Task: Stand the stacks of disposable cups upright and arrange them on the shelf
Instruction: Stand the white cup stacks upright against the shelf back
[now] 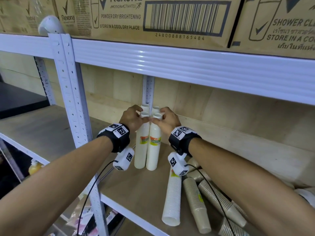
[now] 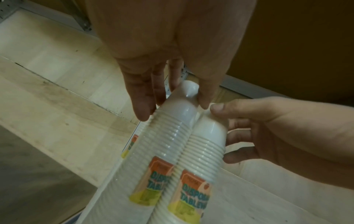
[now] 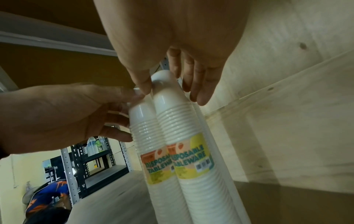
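Several white cup stacks stand upright in a tight cluster on the wooden shelf board (image 1: pixel 129 189), near the back wall. The front left stack (image 1: pixel 140 150) and front right stack (image 1: pixel 154 150) carry orange and yellow labels. My left hand (image 1: pixel 134 116) grips the tops of the left stacks (image 2: pixel 153 151), thumb on one side and fingers on the other. My right hand (image 1: pixel 166 117) grips the tops of the right stacks (image 3: pixel 182 121) the same way. The two thumbs almost meet in front. A white stack (image 1: pixel 172 198) lies flat to the right.
Several beige cup stacks (image 1: pixel 196 205) lie in a heap at the shelf's right front. The white beam (image 1: pixel 187 65) of the upper shelf hangs just above, with cardboard boxes (image 1: pixel 136 14) on it. A perforated post (image 1: pixel 73 99) stands left. A person's cap (image 3: pixel 47 197) shows low left.
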The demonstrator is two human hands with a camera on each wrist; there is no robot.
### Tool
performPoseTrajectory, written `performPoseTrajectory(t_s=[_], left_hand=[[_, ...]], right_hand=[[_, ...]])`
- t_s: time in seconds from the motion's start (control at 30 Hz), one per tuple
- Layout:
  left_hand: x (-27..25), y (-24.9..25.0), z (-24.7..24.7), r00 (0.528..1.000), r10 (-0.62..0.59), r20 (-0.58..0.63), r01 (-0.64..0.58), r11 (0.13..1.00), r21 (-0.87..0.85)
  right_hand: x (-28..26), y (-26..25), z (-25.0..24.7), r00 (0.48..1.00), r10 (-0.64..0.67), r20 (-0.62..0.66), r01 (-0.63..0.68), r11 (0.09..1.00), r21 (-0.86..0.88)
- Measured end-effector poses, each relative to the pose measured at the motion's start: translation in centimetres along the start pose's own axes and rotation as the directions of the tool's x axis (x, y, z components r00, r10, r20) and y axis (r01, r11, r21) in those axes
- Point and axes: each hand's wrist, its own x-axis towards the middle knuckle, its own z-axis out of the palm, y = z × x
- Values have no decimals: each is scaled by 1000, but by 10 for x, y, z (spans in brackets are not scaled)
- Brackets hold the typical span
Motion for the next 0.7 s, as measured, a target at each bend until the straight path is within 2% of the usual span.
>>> performPoseTrajectory(t_s=[0.27, 0.43, 0.7], left_hand=[[-4, 4, -3, 995, 86, 40, -89, 994, 64], [-1, 3, -4, 997, 59, 41, -60, 998, 9], [-2, 6, -3, 995, 93, 45, -94, 995, 33]], right_hand=[[2, 0, -2, 998, -58, 11, 59, 998, -39], [3, 2, -2, 998, -58, 19, 59, 997, -49], [6, 4, -5, 996, -61, 68, 65, 996, -60]])
